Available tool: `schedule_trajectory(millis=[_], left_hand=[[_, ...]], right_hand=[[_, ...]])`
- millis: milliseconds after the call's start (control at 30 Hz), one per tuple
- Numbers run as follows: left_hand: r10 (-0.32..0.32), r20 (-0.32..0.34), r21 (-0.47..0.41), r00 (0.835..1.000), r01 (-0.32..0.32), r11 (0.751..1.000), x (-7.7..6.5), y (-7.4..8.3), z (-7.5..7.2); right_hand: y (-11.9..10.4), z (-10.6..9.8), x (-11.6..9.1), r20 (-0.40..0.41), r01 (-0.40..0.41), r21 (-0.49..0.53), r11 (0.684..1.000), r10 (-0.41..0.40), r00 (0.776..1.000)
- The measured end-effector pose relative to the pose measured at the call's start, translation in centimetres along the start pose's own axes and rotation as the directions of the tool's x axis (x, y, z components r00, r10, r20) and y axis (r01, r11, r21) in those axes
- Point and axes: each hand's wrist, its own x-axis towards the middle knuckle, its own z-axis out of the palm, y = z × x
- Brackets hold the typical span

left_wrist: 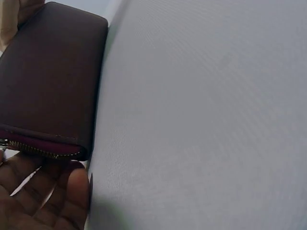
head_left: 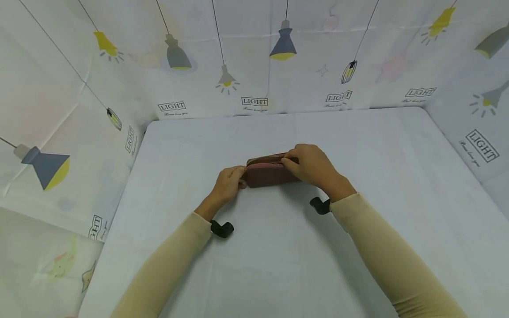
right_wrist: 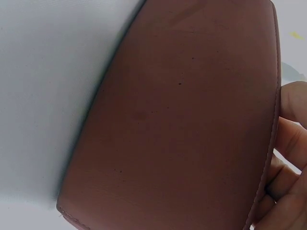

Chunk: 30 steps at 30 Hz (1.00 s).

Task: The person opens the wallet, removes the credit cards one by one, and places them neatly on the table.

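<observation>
A brown zip-around wallet [head_left: 270,175] stands on its long edge on the table, its top side parted. In the left wrist view a gold zipper [left_wrist: 41,150] runs along the short end of the wallet. My left hand [head_left: 229,183] holds that left end, fingers curled around it low down. At the top right, my right hand [head_left: 314,165] pinches the upper edge, thumb at the opening. In the right wrist view the broad leather side fills the picture, with fingers [right_wrist: 292,139] along its stitched rim. The inside of the wallet is mostly hidden.
The wallet is near the middle of a white-covered table [head_left: 258,265]. Behind and beside it hangs a light cloth [head_left: 254,53] printed with lamps and lettering. Black wrist-camera mounts [head_left: 222,229] stick out from both sleeves close above the table.
</observation>
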Motion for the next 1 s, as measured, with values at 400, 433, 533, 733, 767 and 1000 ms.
schedule_trajectory(millis=[400,433,533,733,767,1000], left_hand=[[-0.044,-0.022,0.266,0.999,0.048,0.963,-0.23,-0.29,-0.32],[-0.031,-0.025,0.284,0.999,0.036,0.958,-0.21,-0.29,-0.33],[0.008,-0.020,0.325,1.000,-0.001,0.946,-0.11,-0.23,-0.38],[0.079,0.006,0.416,0.997,-0.074,0.906,0.25,-0.15,-0.43],[0.084,0.007,0.422,0.996,-0.079,0.903,0.27,-0.11,-0.43],[0.084,-0.001,0.539,0.996,-0.070,0.839,0.18,-0.30,-0.24]], right_hand=[[0.16,0.17,-0.02,0.011,-0.034,0.011,0.999,0.033,0.999],[0.17,0.18,-0.04,0.011,-0.035,0.009,0.999,0.035,0.999],[0.11,0.19,-0.09,0.008,-0.032,0.000,0.999,0.032,0.999],[0.05,0.13,-0.12,-0.002,-0.024,-0.007,1.000,0.024,1.000],[0.05,0.14,-0.15,0.000,-0.027,-0.004,1.000,0.027,1.000],[0.23,0.22,-0.24,0.013,-0.033,0.011,0.999,0.032,0.999]])
